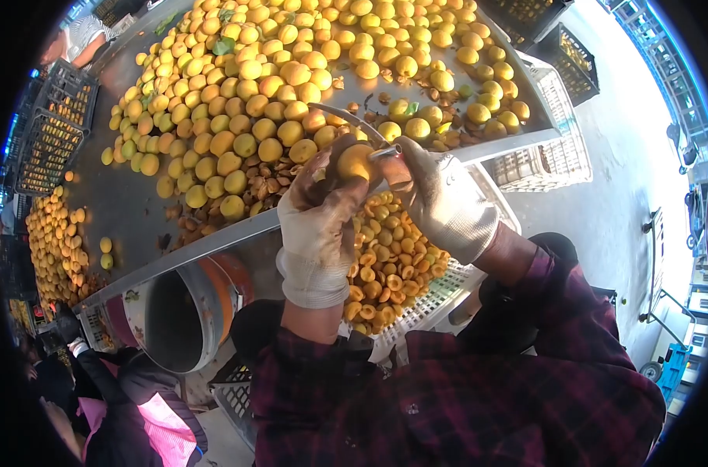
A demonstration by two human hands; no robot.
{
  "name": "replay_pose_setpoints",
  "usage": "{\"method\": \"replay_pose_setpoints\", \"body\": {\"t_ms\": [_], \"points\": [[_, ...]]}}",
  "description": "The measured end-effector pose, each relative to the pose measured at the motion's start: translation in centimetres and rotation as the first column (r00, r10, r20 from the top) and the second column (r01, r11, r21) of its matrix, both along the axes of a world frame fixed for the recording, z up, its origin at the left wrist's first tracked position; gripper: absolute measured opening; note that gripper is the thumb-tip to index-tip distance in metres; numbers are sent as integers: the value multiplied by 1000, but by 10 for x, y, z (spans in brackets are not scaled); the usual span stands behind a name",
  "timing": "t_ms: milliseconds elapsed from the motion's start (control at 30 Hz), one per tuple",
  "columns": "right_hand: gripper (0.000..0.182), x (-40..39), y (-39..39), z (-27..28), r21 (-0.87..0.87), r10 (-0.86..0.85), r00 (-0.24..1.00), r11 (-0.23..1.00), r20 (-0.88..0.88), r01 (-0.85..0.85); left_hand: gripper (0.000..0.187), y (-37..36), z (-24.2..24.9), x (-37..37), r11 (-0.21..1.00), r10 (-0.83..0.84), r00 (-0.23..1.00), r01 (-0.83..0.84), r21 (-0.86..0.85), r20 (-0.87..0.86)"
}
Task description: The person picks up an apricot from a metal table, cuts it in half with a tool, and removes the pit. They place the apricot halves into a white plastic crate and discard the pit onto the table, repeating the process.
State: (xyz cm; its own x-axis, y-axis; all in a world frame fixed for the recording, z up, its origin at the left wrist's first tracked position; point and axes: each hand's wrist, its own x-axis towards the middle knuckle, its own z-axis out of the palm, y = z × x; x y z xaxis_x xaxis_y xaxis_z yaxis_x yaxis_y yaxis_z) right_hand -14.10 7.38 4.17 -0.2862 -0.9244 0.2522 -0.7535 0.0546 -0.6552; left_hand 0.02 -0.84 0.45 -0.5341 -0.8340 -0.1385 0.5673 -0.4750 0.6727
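Note:
My left hand (319,226), in a stained white glove with bare fingertips, grips a yellow-orange apricot (356,163) near the middle of the view. Beside it, my right hand (440,198), gloved too, is closed around a knife (350,118) with a curved blade; a metal part at its handle touches the fruit. Below both hands, a white crate (451,286) holds many apricot halves (393,265). Beyond them, whole apricots (249,86) are heaped on a metal table (136,226), with brownish scraps (264,180) near its front edge.
A bucket (175,319) stands under the table at the left. Black crates (56,128) are stacked at the far left, with others at the upper right. A white crate (553,163) sits by the table's right corner. Co-workers (132,405) are at the lower left and upper left.

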Motion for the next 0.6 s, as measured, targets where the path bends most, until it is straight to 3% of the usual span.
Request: {"method": "replay_pose_setpoints", "body": {"t_ms": [33,167,367,467,600], "points": [[32,1,-3,-4,-71,5,1000,997,7,-5,50,-2,-2,1,1000,14,999,-13,-17,52],[33,9,-5,-8,-21,-21,999,1000,46,22,50,-1,0,4,997,68,997,-68,-25,22],[36,15,-10,-32,-179,-31,1000,983,1,31,48,-3,4,6,997,74,996,-74,-9,59],[36,22,-10,-23,-118,-43,999,992,-3,43,46,-3,8,6,999,40,995,-38,-33,87],[39,23,-14,-19,36,-39,984,999,174,33,43,-3,12,8,990,73,982,-49,-136,173]]}}
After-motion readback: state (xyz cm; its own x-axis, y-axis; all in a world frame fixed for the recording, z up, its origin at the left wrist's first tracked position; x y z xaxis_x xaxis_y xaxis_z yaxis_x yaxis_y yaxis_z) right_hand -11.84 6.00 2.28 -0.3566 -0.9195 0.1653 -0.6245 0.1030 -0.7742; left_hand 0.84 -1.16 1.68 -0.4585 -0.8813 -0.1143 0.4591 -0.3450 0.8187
